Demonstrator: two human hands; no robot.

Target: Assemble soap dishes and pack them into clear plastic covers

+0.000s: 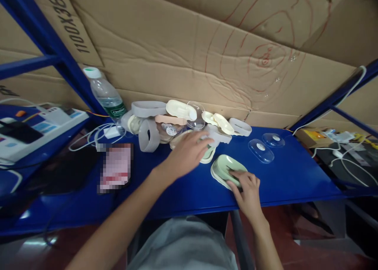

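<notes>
Green dish: a glossy pale green oval dish (224, 163), apparently moulded plastic, sits right of middle on the blue, smooth-topped counter (301, 179), near the front edge. A cream oval rim (217, 180) shows beneath its left and near sides; whether the two are joined I cannot tell.

Right hand (250, 189): grasping the dish at its near right side, fingers inside the hollow, thumb low on the outer near side.

Left hand (187, 153): fingers extended, loosely spread, closed round nothing visible. It is above the cluster toward the back edge, nearest a pale grey moulded piece (221, 136); contact unclear.

Handling (judged): light, fairly stiff, perhaps flexing a little at the wall; unlikely to shatter. The gloss suggests it could slip on the counter or under dry fingertips. Best hold: a thumb-and-finger pinch across the wall, or both long sides spanned; cream rim supported from below in case it separates.
</notes>
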